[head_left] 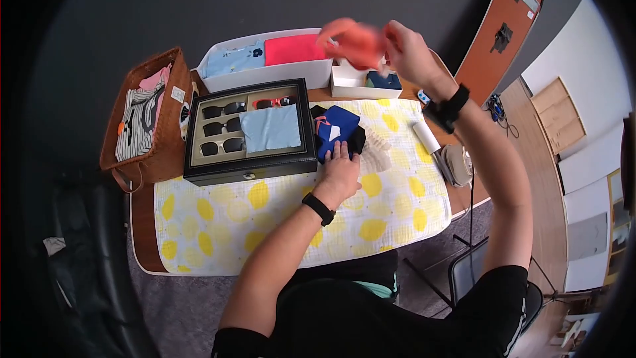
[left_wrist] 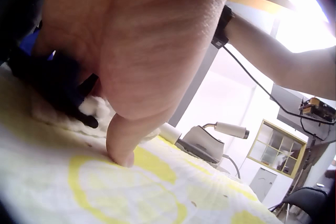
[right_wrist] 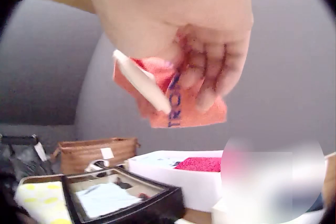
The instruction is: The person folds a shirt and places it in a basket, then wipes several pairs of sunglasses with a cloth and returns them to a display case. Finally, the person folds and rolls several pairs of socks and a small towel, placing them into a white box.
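My right hand (head_left: 412,53) grips a coral-red cloth item (head_left: 358,45), blurred in the head view and held up above the white boxes. Dark lettering shows on the coral cloth (right_wrist: 184,109) in the right wrist view, where the fingers of the hand (right_wrist: 205,50) curl round it. My left hand (head_left: 339,176) rests with fingers extended on a blue and black fabric bundle (head_left: 338,124) beside the glasses case. A cream ruffled cloth (head_left: 377,154) lies just right of the bundle.
A black glasses case (head_left: 265,171) holds sunglasses and a light blue cloth (head_left: 271,129). Around it stand a brown basket (head_left: 158,149) with clothes, a long white box (head_left: 311,78) and a small white box (head_left: 364,91). A white roll (head_left: 426,138) lies at the right.
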{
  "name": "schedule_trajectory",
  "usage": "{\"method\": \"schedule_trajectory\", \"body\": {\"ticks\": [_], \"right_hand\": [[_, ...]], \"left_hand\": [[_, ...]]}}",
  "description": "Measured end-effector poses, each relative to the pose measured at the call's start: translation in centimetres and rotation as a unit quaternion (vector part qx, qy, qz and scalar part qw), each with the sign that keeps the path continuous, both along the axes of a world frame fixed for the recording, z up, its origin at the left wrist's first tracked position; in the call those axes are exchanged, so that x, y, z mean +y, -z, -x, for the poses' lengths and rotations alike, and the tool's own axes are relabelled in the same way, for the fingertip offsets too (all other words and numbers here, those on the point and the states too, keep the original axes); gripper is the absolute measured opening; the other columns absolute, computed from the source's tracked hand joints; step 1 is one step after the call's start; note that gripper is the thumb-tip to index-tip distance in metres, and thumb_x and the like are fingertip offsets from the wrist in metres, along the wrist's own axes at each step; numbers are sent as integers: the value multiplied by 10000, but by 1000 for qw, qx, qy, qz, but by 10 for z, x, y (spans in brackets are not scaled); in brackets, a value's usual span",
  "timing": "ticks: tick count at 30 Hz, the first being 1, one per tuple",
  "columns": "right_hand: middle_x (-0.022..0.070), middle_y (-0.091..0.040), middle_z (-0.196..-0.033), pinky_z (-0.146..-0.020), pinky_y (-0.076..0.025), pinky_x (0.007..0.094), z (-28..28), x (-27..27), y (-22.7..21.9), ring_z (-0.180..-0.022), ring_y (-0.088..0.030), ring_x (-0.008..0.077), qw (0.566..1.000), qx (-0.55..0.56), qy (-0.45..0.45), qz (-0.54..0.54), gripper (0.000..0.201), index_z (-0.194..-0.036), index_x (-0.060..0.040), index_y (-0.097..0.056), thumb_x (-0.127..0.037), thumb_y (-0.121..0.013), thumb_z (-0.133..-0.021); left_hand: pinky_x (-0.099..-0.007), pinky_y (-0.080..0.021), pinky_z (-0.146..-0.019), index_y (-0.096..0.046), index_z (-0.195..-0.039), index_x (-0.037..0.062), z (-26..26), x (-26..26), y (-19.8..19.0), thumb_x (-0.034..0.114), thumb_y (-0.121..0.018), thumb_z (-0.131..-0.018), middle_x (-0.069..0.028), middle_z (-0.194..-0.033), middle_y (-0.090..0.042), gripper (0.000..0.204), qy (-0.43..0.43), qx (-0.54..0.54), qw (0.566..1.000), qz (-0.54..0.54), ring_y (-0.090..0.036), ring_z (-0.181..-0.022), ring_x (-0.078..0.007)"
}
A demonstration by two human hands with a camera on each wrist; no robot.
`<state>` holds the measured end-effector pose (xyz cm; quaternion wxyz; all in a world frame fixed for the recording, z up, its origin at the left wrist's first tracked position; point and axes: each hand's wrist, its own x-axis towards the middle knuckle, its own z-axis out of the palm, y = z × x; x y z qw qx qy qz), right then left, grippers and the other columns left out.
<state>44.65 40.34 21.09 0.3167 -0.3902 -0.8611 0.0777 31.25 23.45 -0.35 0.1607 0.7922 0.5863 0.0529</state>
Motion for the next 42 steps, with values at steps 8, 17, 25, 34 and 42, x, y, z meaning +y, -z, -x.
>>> {"method": "schedule_trajectory", "body": {"ticks": [8, 17, 25, 34, 42], "right_hand": [[235, -716, -895, -811, -559, 454, -14, -18, 116, -856, -698, 404, 966, -130, -101, 198, 176, -1027, -13, -695, -116, -624, -905], [186, -711, -1184, -955, -551, 442, -24, 107, 163, -1072, -690, 373, 921, -230, 273, 152, 445, -1149, -70, -729, -317, -794, -785], [201, -728, -1092, -891, -573, 462, -25, 128, 166, -1031, -708, 379, 935, -239, 241, 99, 247, -1093, -54, -714, -134, -577, -905], [192, -697, -747, -668, -572, 458, -38, 52, 40, -704, -715, 352, 965, -148, 169, -137, 278, -872, -6, -702, -241, -588, -969], [112, -698, -793, -728, -544, 333, -33, 10, 44, -747, -666, 189, 954, -105, -141, 242, 174, -909, 24, -701, -140, -646, -926]], "left_hand": [[-467, -366, -1153, -438, -1460, 33, 0, -4, 3, 271, -867, -740, -213, -1491, -477, 871, 3, -64, 998, -15, -425, -1410, -372], [-466, -365, -1151, -463, -1403, -24, 0, -2, 6, 295, -881, -711, -256, -1429, -510, 869, 23, -87, 995, -41, -456, -1376, -394], [-479, -388, -1122, -491, -1349, -25, 2, -5, 2, 277, -879, -705, -251, -1373, -546, 811, 16, -89, 995, -49, -497, -1328, -399], [-471, -374, -1137, -472, -1392, -38, 2, -4, 17, 262, -871, -710, -269, -1392, -528, 845, 25, -124, 989, -83, -476, -1349, -403], [-468, -359, -1149, -500, -1370, -41, 5, -2, 16, 266, -871, -715, -249, -1396, -533, 813, 31, -140, 987, -69, -471, -1354, -400]]}}
